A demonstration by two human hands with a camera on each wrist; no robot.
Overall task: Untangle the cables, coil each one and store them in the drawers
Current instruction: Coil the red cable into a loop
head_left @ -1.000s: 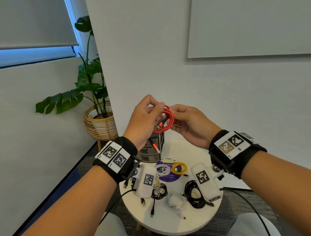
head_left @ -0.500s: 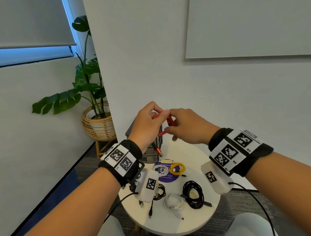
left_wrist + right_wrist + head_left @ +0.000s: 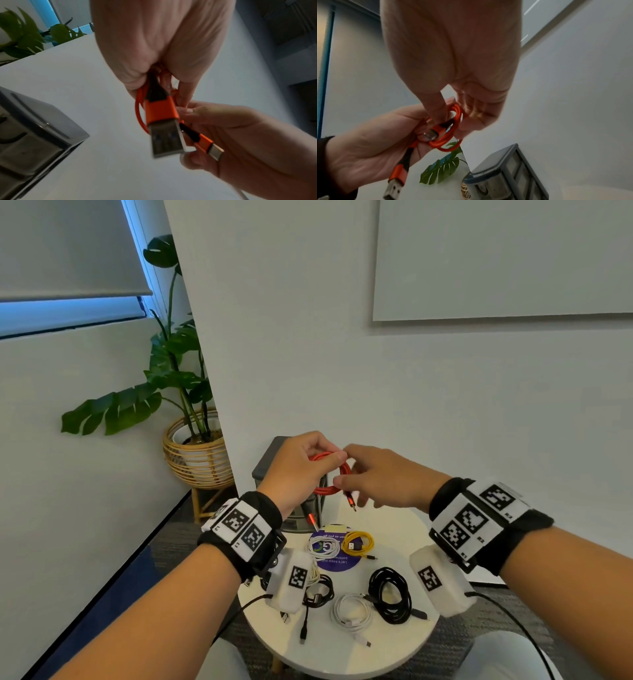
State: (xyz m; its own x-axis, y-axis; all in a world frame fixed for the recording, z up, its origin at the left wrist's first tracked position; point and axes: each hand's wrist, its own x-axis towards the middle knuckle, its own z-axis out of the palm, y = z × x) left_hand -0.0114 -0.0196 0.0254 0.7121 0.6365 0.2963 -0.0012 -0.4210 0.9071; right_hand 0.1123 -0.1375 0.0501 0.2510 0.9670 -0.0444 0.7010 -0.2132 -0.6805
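An orange cable (image 3: 330,475), wound into a small coil, hangs in the air between both hands above the grey drawer unit (image 3: 272,455). My left hand (image 3: 301,470) grips the coil's left side, and the USB-A plug (image 3: 163,128) dangles below its fingers. My right hand (image 3: 376,479) comes over from the right, palm down. Its thumb and fingers (image 3: 436,108) pinch the loops (image 3: 452,136). The small USB-C plug (image 3: 209,147) sticks out by the right fingers. The drawers look closed in the right wrist view, on the drawer unit (image 3: 505,174).
On the round white table (image 3: 342,655) lie a white coil (image 3: 323,546) on a purple disc, a yellow coil (image 3: 358,542), a black coil (image 3: 390,594), another white coil (image 3: 351,611) and a black cable (image 3: 318,594). A potted plant (image 3: 195,453) stands at the left by the wall.
Both hands have come down with the orange coil, closer to the drawer unit. The right hand has turned palm down over the coil, and the small plug now hangs below it.
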